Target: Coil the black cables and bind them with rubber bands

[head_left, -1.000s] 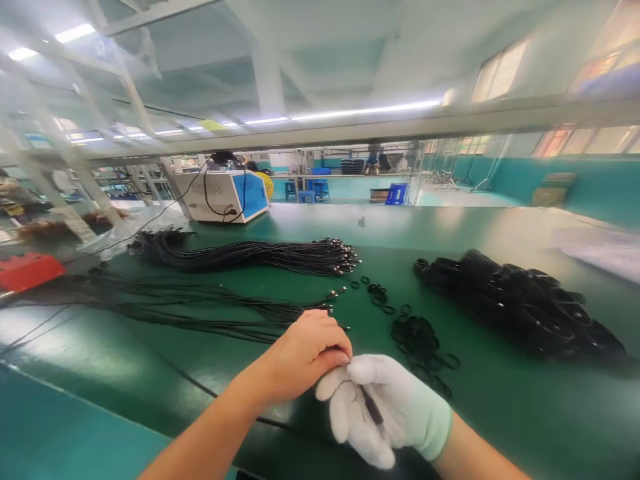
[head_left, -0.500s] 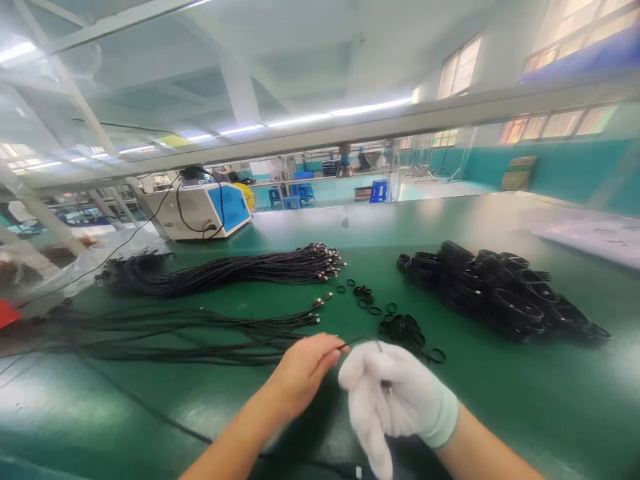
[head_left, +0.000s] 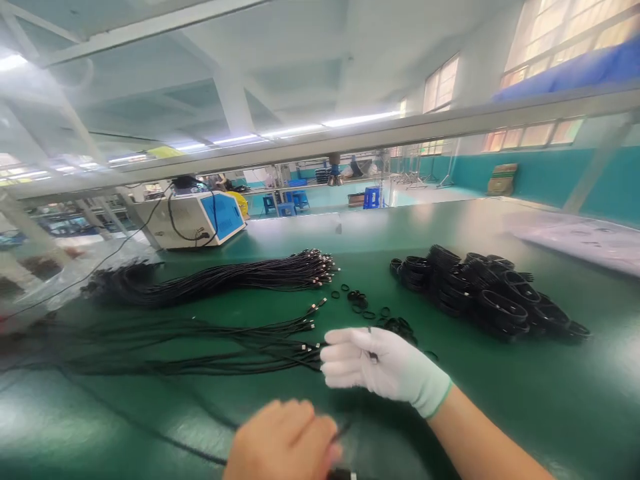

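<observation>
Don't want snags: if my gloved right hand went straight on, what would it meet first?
Probably the plug ends of the loose black cables, just beyond the fingers; depth is unclear.

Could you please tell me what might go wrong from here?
The loose cables lie close to the gloved right hand, so they might snag or get dragged. The small rings just beyond it could be scattered by a sweep of that hand.

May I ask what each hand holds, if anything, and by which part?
The left hand seems closed on a black cable, where along it unclear; the gloved right hand has something dark at its thumb, unidentifiable.
</observation>
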Action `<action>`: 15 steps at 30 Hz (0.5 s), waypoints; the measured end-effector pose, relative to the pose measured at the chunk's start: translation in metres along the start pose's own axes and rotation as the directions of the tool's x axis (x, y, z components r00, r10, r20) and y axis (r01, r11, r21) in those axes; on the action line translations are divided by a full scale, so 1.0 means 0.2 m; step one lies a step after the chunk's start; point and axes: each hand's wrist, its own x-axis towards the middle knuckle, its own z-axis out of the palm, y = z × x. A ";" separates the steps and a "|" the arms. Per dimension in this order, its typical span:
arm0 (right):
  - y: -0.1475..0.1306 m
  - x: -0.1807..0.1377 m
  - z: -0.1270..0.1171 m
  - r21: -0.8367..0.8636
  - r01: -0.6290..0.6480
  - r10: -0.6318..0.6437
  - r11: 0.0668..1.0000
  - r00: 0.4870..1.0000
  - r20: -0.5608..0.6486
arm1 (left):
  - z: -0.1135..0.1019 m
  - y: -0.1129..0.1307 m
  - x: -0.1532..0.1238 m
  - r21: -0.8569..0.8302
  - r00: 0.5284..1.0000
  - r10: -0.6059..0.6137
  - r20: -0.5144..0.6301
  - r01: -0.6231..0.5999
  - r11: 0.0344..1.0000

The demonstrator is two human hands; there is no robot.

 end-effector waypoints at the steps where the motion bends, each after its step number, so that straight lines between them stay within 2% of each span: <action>1: 0.03 0.00 0.01 -0.027 -0.067 0.068 0.997 0.995 0.074 | -0.05 -0.03 0.05 -0.064 0.996 -0.084 0.030 0.086 0.994; 2: 0.06 -0.01 0.03 -0.046 -0.124 0.129 0.991 0.981 0.146 | -0.09 -0.07 0.11 -0.127 0.980 -0.180 0.088 0.190 0.973; 4: 0.11 -0.02 0.06 -0.063 -0.208 0.218 0.976 0.942 0.255 | -0.14 -0.14 0.20 -0.252 0.931 -0.298 0.209 0.346 0.904; 6: 0.15 -0.02 0.08 -0.047 -0.249 0.251 0.967 0.921 0.299 | -0.14 -0.18 0.26 -0.344 0.886 -0.354 0.299 0.446 0.826; 11: 0.21 -0.01 0.09 0.009 -0.241 0.228 0.971 0.929 0.293 | -0.03 -0.21 0.29 -0.471 0.821 -0.413 0.395 0.567 0.676; 13: 0.21 -0.01 0.11 0.063 -0.218 0.191 0.974 0.936 0.297 | 0.04 -0.22 0.27 -0.551 0.786 -0.421 0.453 0.618 0.560; 15: 0.17 0.00 0.12 0.147 -0.133 0.090 0.980 0.960 0.265 | 0.10 -0.22 0.22 -0.603 0.743 -0.443 0.502 0.668 0.436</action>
